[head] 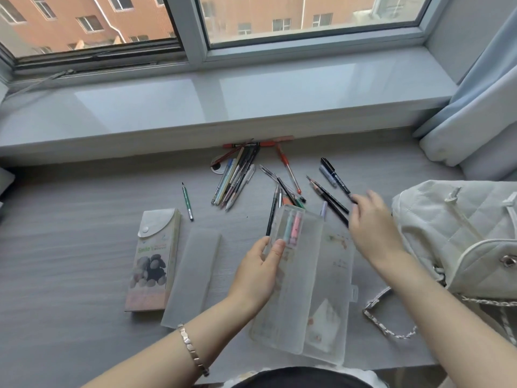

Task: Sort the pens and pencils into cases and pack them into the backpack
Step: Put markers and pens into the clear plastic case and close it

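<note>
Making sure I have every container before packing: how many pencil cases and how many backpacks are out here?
Pencil cases: 3 (printed snap-flap case, frosted case, clear hinged case)
Backpacks: 1 (white quilted backpack)
Total: 4

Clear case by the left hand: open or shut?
Open. The clear case has its two halves spread apart, with pastel pens showing in the half the left hand grips.

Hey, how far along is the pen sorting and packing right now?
Early. A few pastel pens sit in the clear case that the left hand holds. The right hand, blurred, reaches toward the dark pens. The pen pile lies loose on the desk, and every visible case is outside the backpack.
</note>
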Demonstrator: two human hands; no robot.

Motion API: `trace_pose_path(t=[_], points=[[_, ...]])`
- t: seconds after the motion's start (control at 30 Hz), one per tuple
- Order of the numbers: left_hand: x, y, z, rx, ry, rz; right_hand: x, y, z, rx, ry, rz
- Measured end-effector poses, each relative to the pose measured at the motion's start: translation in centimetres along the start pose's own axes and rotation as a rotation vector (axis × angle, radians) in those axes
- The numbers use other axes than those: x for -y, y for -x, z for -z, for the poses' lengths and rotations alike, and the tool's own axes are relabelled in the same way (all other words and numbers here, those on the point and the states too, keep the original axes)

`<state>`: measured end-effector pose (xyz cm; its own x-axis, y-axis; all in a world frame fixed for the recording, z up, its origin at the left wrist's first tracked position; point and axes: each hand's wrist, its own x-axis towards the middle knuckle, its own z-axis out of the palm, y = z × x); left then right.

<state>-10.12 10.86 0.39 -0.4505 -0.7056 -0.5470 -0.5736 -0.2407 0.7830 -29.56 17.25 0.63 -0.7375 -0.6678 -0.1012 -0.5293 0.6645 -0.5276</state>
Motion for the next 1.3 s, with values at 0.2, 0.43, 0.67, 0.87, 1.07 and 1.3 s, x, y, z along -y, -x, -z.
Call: trace_pose_path(t=[0.2, 0.43, 0.67, 0.87, 1.07, 1.3], points=[[-0.8, -1.0, -0.2, -0.017, -0.008, 0.011, -2.5, -3.8, -2.5, 0.313, 0.527, -0.372], [0.2, -1.1, 0.9, -0.092, 0.014, 0.041, -4.5, -4.2, -4.1, 0.171, 0.646, -0.257], [0.8, -0.9, 0.9, -0.117, -0.017, 0.055, -3.1, -3.0, -1.5, 0.076, 0.286, 0.022], [0.6, -0.7, 0.5, -0.088, -0.033, 0.047, 4.9, -0.5, 0.5, 0.097, -0.835, 0.055], [0.2, 0.1, 0.3, -0.09, 0.024, -0.007, 7.2, 2.7, -2.2, 0.072, -0.492, 0.377], [0.0, 0.2, 0.9, -0.044, 0.045, -0.035, 5.9, 3.6, -3.2, -0.107, -0.318, 0.559]])
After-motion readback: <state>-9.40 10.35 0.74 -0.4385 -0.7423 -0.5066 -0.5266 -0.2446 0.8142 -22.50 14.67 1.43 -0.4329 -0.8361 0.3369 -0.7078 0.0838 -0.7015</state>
